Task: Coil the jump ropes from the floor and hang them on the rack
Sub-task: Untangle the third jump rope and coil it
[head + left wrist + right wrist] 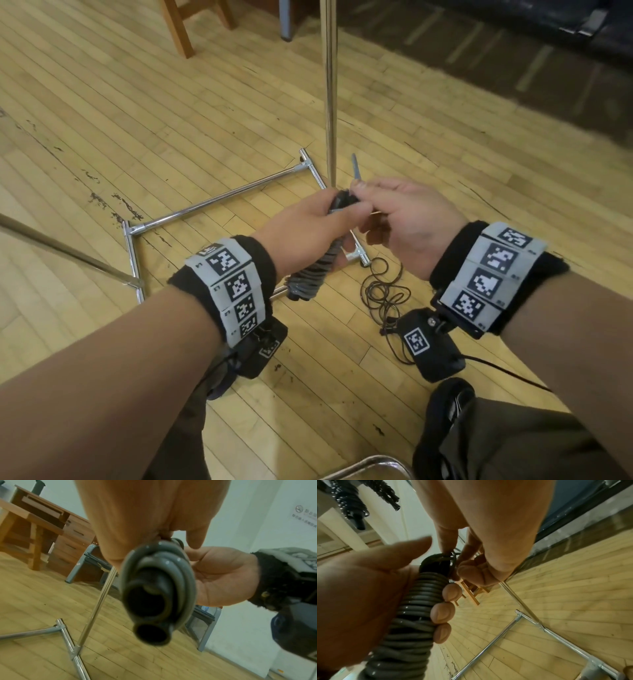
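A grey jump rope [315,270] is wound in tight turns around its two black handles [145,601]. My left hand [308,222] grips this bundle [416,608] around its upper half. At the top of the bundle my right hand [394,209] pinches the rope's loose end, and a short grey tail [356,168] sticks up above the thumb. A second, thin dark rope [383,294] lies in loose loops on the floor beside the chrome rack's base [219,202]. The rack's upright pole [330,102] rises just behind my hands. Two coiled ropes [351,500] hang high up in the right wrist view.
Wooden chair legs [178,24] stand at the back, and a dark mat [513,51] covers the far right floor. A slanted chrome bar [68,253] comes in from the left. A chrome chair frame [370,466] is under me. A wooden desk [51,517] stands by the wall.
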`<state>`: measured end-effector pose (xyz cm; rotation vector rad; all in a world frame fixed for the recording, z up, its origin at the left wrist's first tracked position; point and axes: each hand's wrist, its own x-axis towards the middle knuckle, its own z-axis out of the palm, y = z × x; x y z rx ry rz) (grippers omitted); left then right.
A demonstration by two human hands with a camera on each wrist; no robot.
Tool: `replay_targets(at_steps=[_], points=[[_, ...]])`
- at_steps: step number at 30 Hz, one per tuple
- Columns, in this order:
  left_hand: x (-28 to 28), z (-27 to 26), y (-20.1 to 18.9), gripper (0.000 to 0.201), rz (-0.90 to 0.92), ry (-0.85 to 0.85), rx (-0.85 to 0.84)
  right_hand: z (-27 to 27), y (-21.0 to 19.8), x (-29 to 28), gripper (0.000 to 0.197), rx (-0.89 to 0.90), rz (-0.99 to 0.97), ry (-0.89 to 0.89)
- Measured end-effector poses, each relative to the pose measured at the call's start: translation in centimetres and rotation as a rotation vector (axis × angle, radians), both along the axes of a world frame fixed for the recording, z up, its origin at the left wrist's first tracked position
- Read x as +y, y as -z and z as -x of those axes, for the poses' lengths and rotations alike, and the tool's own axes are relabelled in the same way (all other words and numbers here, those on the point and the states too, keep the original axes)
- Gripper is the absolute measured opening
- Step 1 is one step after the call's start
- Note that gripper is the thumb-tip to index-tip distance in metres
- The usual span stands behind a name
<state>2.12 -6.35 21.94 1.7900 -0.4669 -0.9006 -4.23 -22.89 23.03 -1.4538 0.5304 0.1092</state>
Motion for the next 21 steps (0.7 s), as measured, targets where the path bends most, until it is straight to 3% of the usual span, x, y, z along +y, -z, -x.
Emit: replay_targets(at_steps=[2, 4, 9, 12, 16, 21], points=[[-0.2, 0.2, -0.1, 0.048, -0.013, -0.007, 0.054, -0.1, 0.2, -0.3, 0.012, -0.007, -0.014, 0.022], [-0.3, 0.1, -0.3, 0.04, -0.073, 0.031, -0.025, -0.1, 0.4, -0.6, 0.013, -0.013, 0.004, 0.008], [-1.1, 0.2, -0.8, 0.031, -0.281, 0.154, -0.278, 0.2, -0.1, -0.5, 0.018, -0.125, 0.49, -0.028], [-1.4, 0.2, -1.3, 0.03, -0.266, 0.123, -0.339, 0.0, -1.1, -0.6, 0.024, -0.214, 0.594, 0.032], [-1.2, 0.3, -0.9, 0.029, -0.189, 0.075, -0.257, -0.3, -1.2, -0.6, 0.023, -0.182, 0.492, 0.042], [-0.2, 0.4, -0.3, 0.017, 0.08, -0.117, 0.065, -0.4, -1.1, -0.6, 0.012, -0.131, 0.22, 0.022]])
